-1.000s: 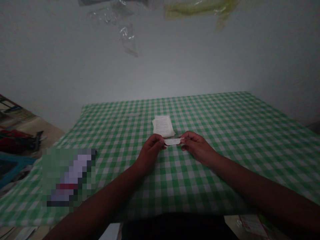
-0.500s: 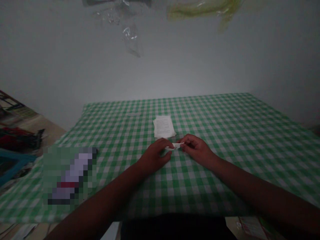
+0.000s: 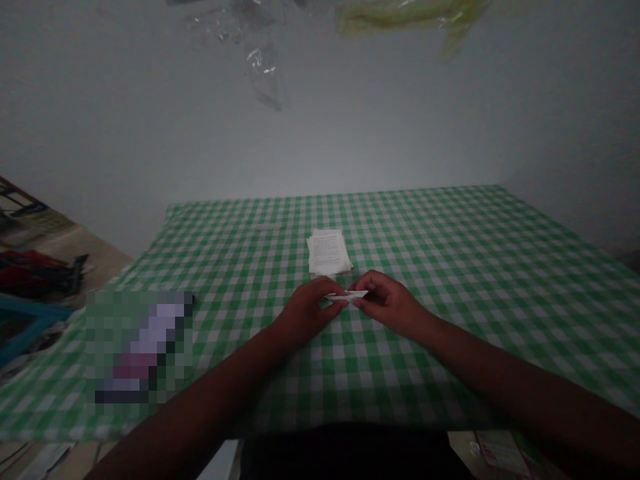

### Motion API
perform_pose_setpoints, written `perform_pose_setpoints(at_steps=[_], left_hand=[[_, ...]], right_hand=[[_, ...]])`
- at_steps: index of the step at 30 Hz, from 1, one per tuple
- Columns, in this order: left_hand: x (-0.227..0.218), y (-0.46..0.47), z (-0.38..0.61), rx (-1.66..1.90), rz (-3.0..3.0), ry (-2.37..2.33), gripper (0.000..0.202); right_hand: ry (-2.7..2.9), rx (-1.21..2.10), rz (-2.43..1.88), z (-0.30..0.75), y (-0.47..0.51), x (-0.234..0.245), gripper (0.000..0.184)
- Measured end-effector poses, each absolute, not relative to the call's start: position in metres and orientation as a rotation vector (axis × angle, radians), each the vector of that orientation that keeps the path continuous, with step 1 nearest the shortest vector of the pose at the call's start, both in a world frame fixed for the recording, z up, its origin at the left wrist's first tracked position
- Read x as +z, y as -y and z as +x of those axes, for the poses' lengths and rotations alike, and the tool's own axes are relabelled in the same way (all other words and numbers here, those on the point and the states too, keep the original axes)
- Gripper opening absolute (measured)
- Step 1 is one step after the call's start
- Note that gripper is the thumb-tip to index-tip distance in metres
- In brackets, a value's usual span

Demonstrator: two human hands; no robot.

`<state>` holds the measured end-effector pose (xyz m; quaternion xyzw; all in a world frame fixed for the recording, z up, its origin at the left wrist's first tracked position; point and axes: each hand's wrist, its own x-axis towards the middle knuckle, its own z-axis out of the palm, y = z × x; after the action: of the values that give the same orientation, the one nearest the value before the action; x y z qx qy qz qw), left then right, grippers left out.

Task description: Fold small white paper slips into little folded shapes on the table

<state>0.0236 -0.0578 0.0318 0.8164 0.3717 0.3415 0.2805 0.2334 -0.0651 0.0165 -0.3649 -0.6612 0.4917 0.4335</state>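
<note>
A small folded piece of white paper [image 3: 356, 294] is held between both hands, just above the checked cloth. My left hand [image 3: 314, 308] pinches its left part between thumb and fingers. From the other side, the thumb and fingertips of my right hand [image 3: 384, 300] close on its right part. The paper looks narrow and pointed at its ends; its exact folded shape is partly hidden by the fingers. Right beyond the hands lies a stack of printed paper sheets [image 3: 329, 252], its edges slightly uneven.
A green and white checked tablecloth [image 3: 450, 233] covers the table, which meets a pale wall [image 3: 375, 120]. At the left lies a pixelated, dark-edged device [image 3: 150, 340]. Clear plastic [image 3: 263, 73] and a yellow bag [image 3: 400, 19] hang above. A blue frame [image 3: 30, 327] stands beyond the table's left edge.
My right hand has shifted slightly left along the paper, its thumb now under the near edge. My left thumb has closed up against the paper. The stack has stayed put.
</note>
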Motion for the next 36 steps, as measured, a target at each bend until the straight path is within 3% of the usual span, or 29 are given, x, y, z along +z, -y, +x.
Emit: perform_pose_setpoints(at_steps=[11, 20, 36], left_hand=[[0.026, 0.056, 0.026, 0.865, 1.531, -1.088, 0.032], [0.033, 0.055, 0.028, 0.820, 1.306, -1.034, 0.036], [0.036, 0.055, 0.027, 0.872, 1.445, -1.159, 0.025]], right_hand=[[1.495, 1.329, -1.047, 0.232, 0.064, 0.016, 0.023], [1.344, 1.467, -0.981, 0.227, 0.061, 0.019, 0.034], [1.380, 1.303, -1.036, 0.232, 0.057, 0.019, 0.016]])
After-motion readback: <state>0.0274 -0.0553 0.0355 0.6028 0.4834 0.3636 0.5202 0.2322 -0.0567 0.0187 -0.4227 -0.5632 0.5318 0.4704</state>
